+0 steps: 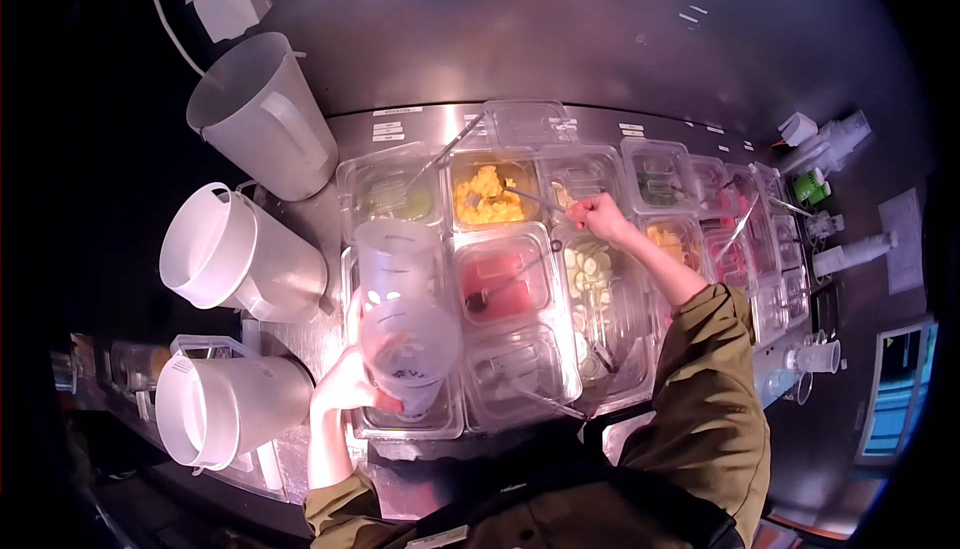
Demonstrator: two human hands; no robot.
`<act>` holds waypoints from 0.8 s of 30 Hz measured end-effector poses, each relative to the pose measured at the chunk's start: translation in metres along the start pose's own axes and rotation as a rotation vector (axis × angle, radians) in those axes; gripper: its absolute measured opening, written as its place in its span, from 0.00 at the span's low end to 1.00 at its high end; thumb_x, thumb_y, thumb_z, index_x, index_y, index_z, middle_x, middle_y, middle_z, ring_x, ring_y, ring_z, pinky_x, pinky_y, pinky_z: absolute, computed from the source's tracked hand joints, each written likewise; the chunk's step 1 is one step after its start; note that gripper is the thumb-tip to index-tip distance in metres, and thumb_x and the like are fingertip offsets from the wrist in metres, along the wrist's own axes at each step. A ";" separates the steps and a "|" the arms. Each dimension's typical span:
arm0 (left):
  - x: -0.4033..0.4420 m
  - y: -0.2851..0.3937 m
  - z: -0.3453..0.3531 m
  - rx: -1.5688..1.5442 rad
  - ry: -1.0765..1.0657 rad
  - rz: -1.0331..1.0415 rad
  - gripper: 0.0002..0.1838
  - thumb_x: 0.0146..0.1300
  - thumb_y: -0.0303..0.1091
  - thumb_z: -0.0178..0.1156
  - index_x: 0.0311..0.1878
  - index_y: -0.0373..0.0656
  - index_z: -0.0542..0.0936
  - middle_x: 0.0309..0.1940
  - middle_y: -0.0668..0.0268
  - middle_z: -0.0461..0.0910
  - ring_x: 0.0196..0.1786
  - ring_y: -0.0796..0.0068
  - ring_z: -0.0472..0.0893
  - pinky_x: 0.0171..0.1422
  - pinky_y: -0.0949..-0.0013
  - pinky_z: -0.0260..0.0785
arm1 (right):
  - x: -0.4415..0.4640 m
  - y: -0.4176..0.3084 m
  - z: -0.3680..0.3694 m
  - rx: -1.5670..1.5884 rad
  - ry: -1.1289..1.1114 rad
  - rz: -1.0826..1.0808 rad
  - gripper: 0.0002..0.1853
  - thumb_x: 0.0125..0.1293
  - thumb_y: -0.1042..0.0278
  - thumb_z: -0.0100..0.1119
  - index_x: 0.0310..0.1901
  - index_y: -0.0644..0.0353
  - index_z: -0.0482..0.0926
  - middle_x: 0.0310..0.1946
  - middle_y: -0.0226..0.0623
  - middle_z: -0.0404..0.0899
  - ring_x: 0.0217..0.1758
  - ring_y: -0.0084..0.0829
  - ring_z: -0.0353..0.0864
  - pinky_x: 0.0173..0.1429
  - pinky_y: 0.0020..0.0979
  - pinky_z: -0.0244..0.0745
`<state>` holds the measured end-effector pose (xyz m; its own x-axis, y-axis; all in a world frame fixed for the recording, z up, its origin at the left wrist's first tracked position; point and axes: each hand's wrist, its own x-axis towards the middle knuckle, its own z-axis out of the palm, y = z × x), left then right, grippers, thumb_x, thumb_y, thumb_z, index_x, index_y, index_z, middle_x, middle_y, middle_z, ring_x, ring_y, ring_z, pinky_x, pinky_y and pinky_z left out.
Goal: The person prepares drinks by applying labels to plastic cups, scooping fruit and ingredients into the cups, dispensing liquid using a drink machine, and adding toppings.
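My left hand (350, 381) is wrapped round a clear plastic cup (408, 349) over the front left containers. A second clear cup (398, 254) stands just beyond it, touching or overlapping it. My right hand (597, 217) pinches the handle of a utensil (535, 197), whose far end reaches into a container of yellow chunks (488, 199). Right below that container is one with red contents (505, 284), holding another utensil. Pale green slices (590, 274) lie in a long container under my right forearm.
Three large translucent pitchers (262, 114), (240, 249), (230, 404) line the left side. More lidded containers (655, 174) with red, orange and green contents extend right. A steel wall (560, 29) rises behind. Clear cups (818, 356) lie far right.
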<state>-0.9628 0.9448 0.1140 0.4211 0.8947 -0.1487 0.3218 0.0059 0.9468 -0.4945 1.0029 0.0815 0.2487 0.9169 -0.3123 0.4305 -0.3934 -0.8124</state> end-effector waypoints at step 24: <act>0.125 0.112 0.067 0.609 -0.046 0.925 0.37 0.27 0.51 0.72 0.46 0.46 0.78 0.44 0.67 0.78 0.64 0.62 0.60 0.68 0.41 0.21 | -0.163 -0.181 -0.084 -1.028 0.602 -1.275 0.07 0.47 0.72 0.62 0.29 0.61 0.77 0.19 0.34 0.74 0.16 0.23 0.67 0.17 0.20 0.55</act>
<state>-0.8168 1.0275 0.1826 0.7412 0.4235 0.5208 0.2248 -0.8877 0.4019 -0.5398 0.9194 0.3209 -0.4979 0.6024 0.6239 0.8651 0.3951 0.3089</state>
